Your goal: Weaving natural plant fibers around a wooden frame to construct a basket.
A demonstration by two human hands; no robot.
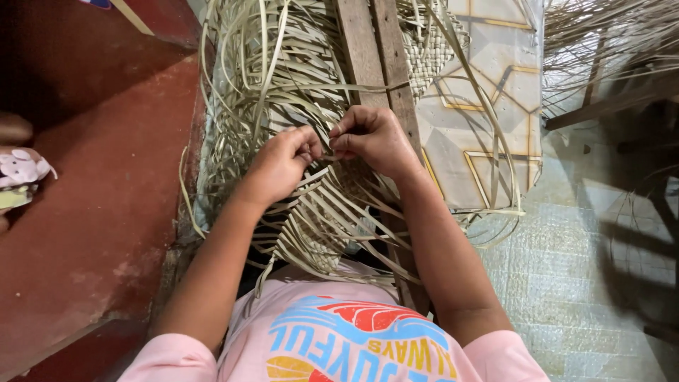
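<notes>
Strips (311, 212) fan toward the person — both hands (329, 148) pinching one.

Two bare hands are in view: one left hand (281, 164) and one right hand (373, 139). One half-woven mat of pale flat palm strips (311, 233) lies under them; its loose strips are too many and too tangled to count. One long brown wooden plank (375, 56) runs beneath. One pink floral slipper (22, 170) shows at the edge.

red floor (92, 212), patterned tile slab (488, 106), wooden plank (375, 49), pink slipper (25, 170)
</notes>
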